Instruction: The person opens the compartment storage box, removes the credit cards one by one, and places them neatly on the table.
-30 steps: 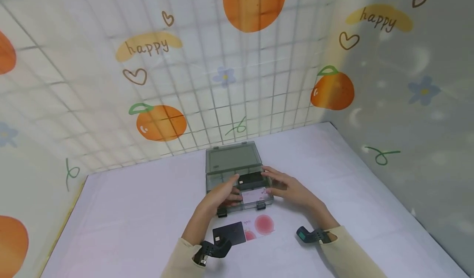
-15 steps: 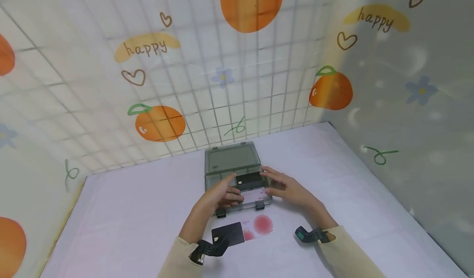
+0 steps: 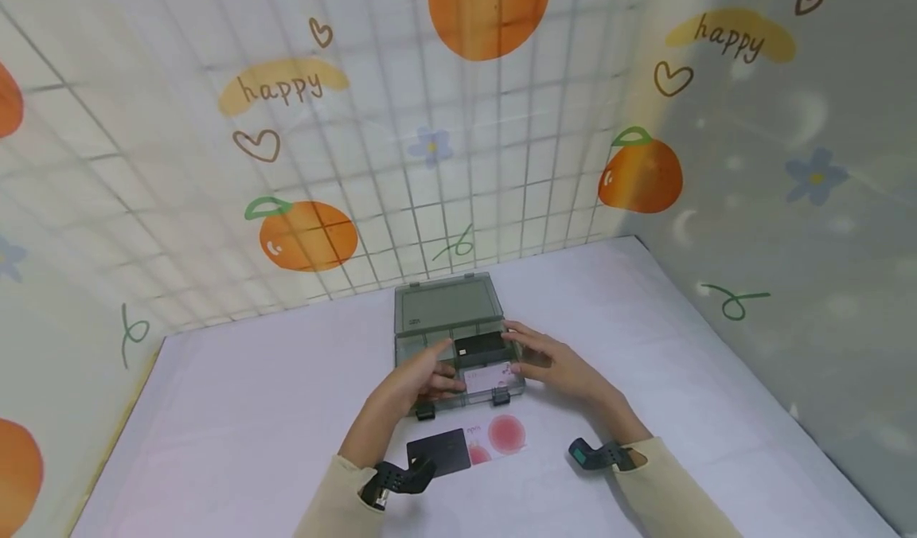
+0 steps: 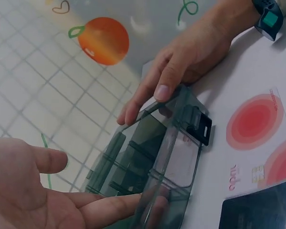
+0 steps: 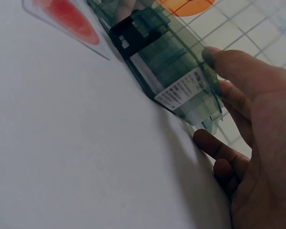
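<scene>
A translucent grey-green plastic box [image 3: 404, 352] with compartments stands on the table, its lid [image 3: 449, 306] raised at the back. A black card [image 3: 481, 345] with a chip lies in its rear right compartment, and a pale pink card [image 3: 487, 377] in the front right one. My left hand [image 3: 411, 383] reaches into the front left of the box with fingers extended and thumb raised; the fingertips show through the wall in the left wrist view. My right hand [image 3: 562, 367] rests on the right rim, thumb and fingers spread along it.
In front of the box lie a black card [image 3: 447, 452] and a white card with red circles [image 3: 505, 434]. Two dark latches [image 3: 501, 397] hang at the box's front edge. A curtain printed with oranges [image 3: 308, 235] closes off the back and sides of the white table [image 3: 265, 411].
My left hand has shifted slightly left and away from the pale pink card, showing more of it. The right hand stays at the rim.
</scene>
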`<state>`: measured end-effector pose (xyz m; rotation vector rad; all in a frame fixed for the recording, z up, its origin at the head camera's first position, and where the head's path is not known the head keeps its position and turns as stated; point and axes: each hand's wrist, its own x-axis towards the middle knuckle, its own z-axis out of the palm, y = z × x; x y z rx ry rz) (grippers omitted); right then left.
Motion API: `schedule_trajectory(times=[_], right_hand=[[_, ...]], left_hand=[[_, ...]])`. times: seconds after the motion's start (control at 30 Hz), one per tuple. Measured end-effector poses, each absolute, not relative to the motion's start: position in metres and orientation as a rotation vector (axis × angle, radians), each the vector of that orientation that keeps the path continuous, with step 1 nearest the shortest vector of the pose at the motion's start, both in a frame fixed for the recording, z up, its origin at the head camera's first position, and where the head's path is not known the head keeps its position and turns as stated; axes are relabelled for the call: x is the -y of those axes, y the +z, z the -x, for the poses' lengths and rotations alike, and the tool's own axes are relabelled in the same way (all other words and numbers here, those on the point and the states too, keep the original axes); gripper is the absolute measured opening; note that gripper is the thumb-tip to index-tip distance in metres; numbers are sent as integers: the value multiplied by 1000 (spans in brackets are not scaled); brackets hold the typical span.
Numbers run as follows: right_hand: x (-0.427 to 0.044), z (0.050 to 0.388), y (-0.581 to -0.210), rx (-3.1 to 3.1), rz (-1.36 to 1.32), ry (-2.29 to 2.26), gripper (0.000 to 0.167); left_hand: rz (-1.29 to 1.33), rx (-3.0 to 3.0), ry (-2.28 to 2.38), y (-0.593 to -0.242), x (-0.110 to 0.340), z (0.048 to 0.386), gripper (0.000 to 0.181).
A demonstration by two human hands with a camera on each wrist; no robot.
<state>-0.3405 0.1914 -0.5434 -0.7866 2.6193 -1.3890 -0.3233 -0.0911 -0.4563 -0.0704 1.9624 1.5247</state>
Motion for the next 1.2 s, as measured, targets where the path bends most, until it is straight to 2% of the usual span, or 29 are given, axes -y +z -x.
schedule_trajectory(times=[0.7,1.0,1.2], right_hand=[[-186,340,-536,-2655,775,-1366,61],[-190,342,-537,-2642,768,-1381,62],[-189,339,-539,-2626,760,-1388,62]], left_hand=[[109,-1834,1615,-447,92,326,86],[104,-1848,1616,-451,93,327,78],[103,-1935,1614,-455,93,321,65]])
